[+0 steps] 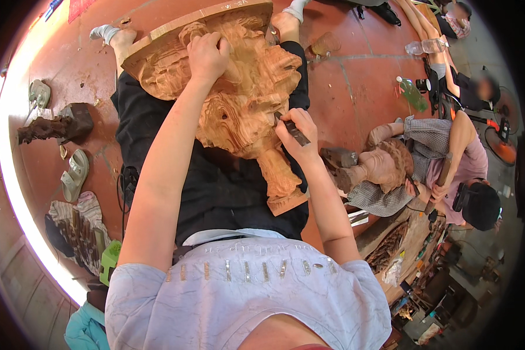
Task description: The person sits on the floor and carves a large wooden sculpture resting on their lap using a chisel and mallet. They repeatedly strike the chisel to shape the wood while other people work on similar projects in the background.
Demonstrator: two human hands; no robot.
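A large pale-wood carving [245,87] with deep folds and ridges lies across my lap, its broad flat base at the far end. It narrows toward me into a stem with a small block at its tip. My left hand [207,55] is curled round a raised part of the carving near the base, its fingertips partly hidden. In my right hand [300,131] is a short, dark carving chisel [296,133], its tip against the carving's right side. The fingers are closed round it, and the tip is hard to make out.
To the right, a co-worker [461,151] holds tools over another carved figure [385,165]. A wooden bench [391,239] with many tools lies nearer. Sandals [74,175], a dark carved piece [70,123] and a striped cloth with chisels [81,227] are on the tiled floor at left.
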